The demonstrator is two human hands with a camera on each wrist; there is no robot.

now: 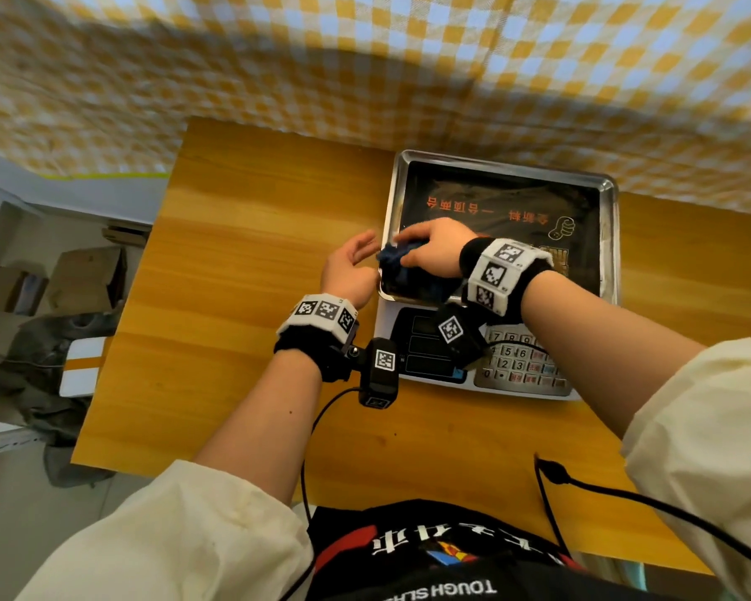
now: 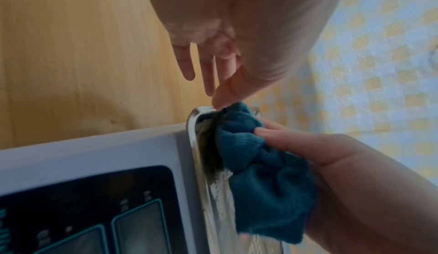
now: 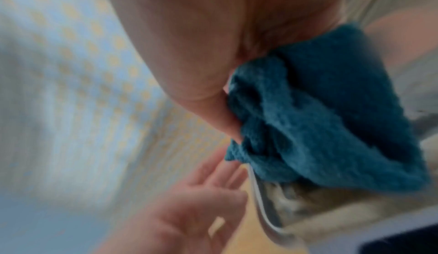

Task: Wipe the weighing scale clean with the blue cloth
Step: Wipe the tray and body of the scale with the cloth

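The weighing scale (image 1: pixel 501 236) stands on the wooden table, a steel pan on top and a keypad at its near edge. My right hand (image 1: pixel 430 249) grips the bunched blue cloth (image 1: pixel 402 266) and presses it into the pan's near-left corner. In the left wrist view the cloth (image 2: pixel 255 164) sits against the pan's rim (image 2: pixel 196 127), held by the right hand (image 2: pixel 320 157). My left hand (image 1: pixel 352 266) is open just left of the pan, its fingers (image 2: pixel 187 65) straight and the thumb tip near the rim. The right wrist view is blurred, showing the cloth (image 3: pixel 320 117) under my palm.
The wooden table (image 1: pixel 243 262) has free room left of the scale. A yellow checked fabric (image 1: pixel 365 58) hangs behind it. Cables (image 1: pixel 625 496) run across the near table edge. Cardboard boxes (image 1: pixel 83 275) and clutter lie on the floor at the left.
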